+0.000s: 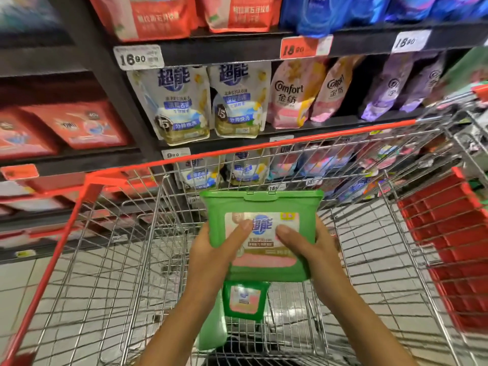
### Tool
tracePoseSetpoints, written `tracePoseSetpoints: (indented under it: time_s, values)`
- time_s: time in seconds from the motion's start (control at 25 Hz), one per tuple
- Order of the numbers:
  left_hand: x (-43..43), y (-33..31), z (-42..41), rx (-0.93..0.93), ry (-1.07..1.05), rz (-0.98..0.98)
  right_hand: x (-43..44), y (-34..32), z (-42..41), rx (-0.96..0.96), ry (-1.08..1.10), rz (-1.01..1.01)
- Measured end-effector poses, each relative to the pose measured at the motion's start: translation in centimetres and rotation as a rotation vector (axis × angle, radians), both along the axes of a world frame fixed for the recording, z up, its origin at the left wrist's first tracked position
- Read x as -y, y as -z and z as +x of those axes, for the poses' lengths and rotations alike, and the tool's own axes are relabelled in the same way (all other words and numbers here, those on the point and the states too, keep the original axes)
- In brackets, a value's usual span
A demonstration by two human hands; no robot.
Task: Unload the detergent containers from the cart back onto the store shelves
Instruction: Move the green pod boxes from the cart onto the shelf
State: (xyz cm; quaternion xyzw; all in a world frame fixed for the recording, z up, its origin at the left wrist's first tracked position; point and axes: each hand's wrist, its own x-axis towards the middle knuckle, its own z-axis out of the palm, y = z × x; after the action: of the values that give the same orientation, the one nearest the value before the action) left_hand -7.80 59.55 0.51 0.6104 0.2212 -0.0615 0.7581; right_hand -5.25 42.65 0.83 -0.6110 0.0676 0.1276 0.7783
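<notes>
One green detergent box (261,204) up mid-frame, my left hand (214,249) and right hand (314,249) gripping it. A second box (244,299) lies lower centre in the cart (290,142), unshelved.

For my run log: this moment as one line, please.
left hand, right hand: hold green detergent box | over cart | second green box in cart | not yet shelved

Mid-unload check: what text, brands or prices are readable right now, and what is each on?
"超能": held green container; also white pouches.
"Comfort 金纺": pink pouch.
"15": round badge on the white pouches.
"16 90": left white tag.
"18 90": red tag and right white tag.
"9 80": lower tag.
Red pouches, purple pouches, second green container: too blurred.
</notes>
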Motion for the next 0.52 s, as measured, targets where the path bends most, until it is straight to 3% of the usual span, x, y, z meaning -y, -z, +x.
tracePoseSetpoints:
  time_s: [0.32,0.52]
  values:
    - [-1.1,-2.1,-5.3,0.029,-0.191,0.098,-1.9,-1.3,-2.4,0.014,-0.187,0.058]
    - [-0.8,-2.6,-10.9,0.037,-0.440,0.121,-3.4,-2.0,-4.2,0.032,-0.427,0.033]
